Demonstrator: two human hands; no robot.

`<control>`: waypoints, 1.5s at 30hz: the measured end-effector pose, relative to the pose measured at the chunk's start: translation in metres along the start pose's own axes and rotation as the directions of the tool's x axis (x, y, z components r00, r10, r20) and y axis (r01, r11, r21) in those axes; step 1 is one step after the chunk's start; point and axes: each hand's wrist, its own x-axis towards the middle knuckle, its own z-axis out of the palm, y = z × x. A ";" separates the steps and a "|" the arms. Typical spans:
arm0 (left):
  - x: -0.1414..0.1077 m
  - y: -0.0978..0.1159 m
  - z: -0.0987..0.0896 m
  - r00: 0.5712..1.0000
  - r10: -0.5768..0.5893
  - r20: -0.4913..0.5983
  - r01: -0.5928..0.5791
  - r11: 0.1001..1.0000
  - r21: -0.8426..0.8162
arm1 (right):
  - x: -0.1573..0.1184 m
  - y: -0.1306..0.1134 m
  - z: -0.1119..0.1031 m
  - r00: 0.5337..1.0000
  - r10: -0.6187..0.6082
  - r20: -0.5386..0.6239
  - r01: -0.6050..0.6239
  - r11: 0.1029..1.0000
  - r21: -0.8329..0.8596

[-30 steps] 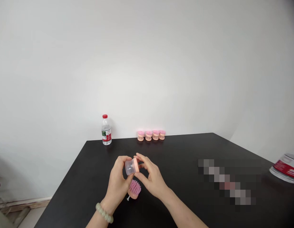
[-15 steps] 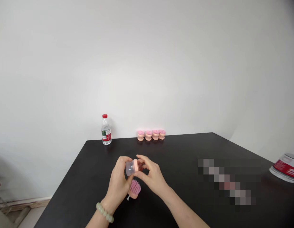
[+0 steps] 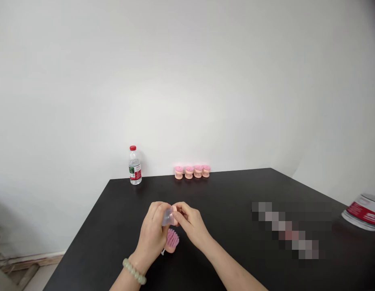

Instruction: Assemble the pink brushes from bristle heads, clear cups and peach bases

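My left hand [image 3: 153, 226], with a pale green bead bracelet [image 3: 134, 271] at the wrist, is closed around a small clear plastic cup [image 3: 167, 217]. The fingers and thumb of my right hand [image 3: 190, 224] grip the peach-coloured cap [image 3: 175, 216] at the cup's right end. Both hands hold the piece tilted on its side above the table. Just below them lies a pink-bristled brush head [image 3: 172, 241] with a peach base, partly hidden by my left hand. A small white stem [image 3: 163, 252] sticks out at its lower left.
Several pink scrub brushes [image 3: 189, 172] stand in a row at the back edge of the black table [image 3: 229, 194]. A water bottle [image 3: 135, 167] with a red cap is at the back left. A second labelled bottle [image 3: 363, 212] shows at the right edge. A blurred patch [image 3: 286, 230] covers something at right.
My right fingers have shifted around the cap, with the thumb now higher on it. The cap is more covered. The brush head on the table stays in place.
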 end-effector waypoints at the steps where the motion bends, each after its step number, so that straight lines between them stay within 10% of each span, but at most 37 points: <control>1: 0.000 -0.001 0.001 1.000 0.016 -0.002 -0.016 1.000 0.004 | 0.000 -0.001 0.000 0.999 0.030 0.017 -0.030 0.999 0.033; 26: -0.002 -0.009 0.004 0.996 0.057 -0.064 -0.060 0.998 -0.032 | -0.001 0.002 0.007 0.997 0.071 0.021 -0.073 0.990 0.120; 32: 0.000 -0.009 0.001 0.989 -0.101 -0.105 0.079 0.977 -0.197 | 0.000 0.011 0.010 0.992 0.125 0.019 -0.127 0.981 0.146; 37: 0.010 -0.017 -0.007 0.876 -0.438 -0.204 0.302 0.826 -0.477 | 0.000 0.011 0.000 0.978 0.136 0.158 -0.112 0.982 -0.154; 45: 0.020 -0.024 -0.011 0.614 -0.788 0.042 0.419 0.280 -0.863 | -0.007 0.018 -0.002 0.862 -0.011 0.507 0.223 0.906 -0.359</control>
